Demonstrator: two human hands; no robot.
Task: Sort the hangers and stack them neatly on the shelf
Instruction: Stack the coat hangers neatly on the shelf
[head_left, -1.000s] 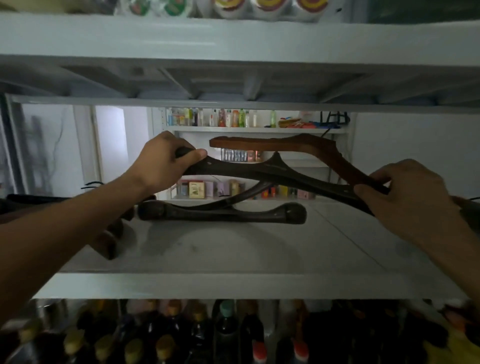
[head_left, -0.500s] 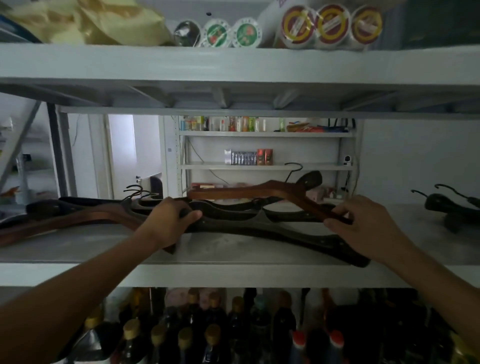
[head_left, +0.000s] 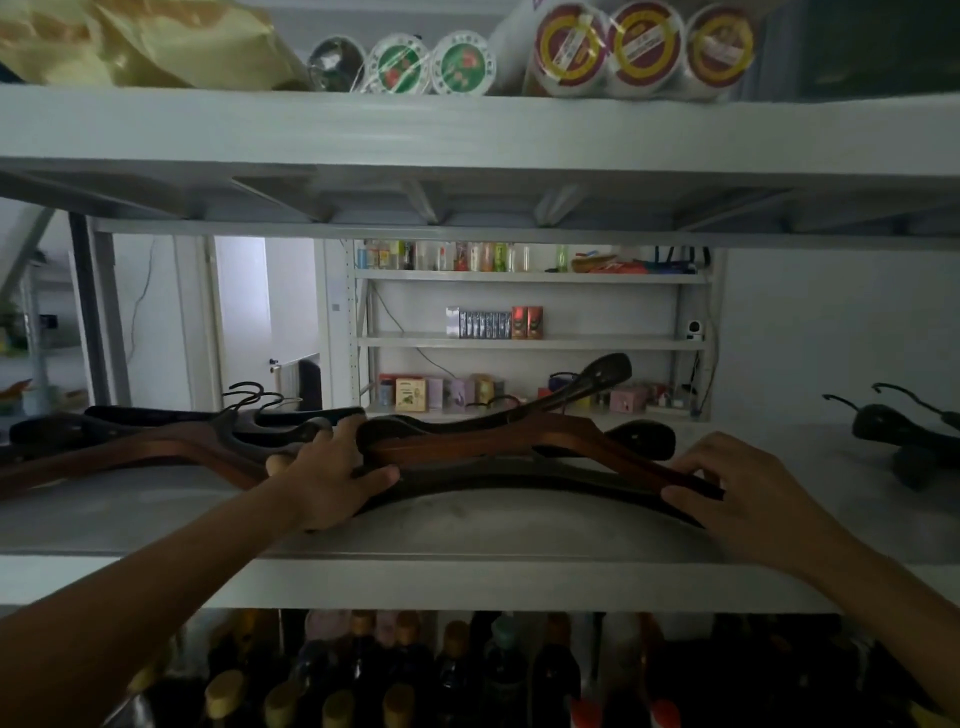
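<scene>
The bundle of hangers has come down. A second ago both hands had it up in the air above the shelf (head_left: 467, 543); now it lies on the grey board, the dark hanger (head_left: 519, 480) underneath and the brown hanger (head_left: 498, 441) on top of it, with another dark one poking up behind.

The left hand (head_left: 332, 480) is closed round the bundle's left end, thumb along the front and fingers curled over the back. The right hand (head_left: 748, 493) is looser: its fingertips press on the brown hanger's right arm, with the palm off the wood, more a steadying touch than a grasp (whether the thumb is hooked beneath I can't make out).

Just to the left, touching or nearly so, lies the left pile (head_left: 156, 441), its hooks sticking up at the back. A few loose hangers (head_left: 893, 431) sit well apart at the far right.

So this batch looks set down, though not yet squared up. I'd guess the next thing is to nudge it flush with its neighbours, then fetch the stragglers.
</scene>
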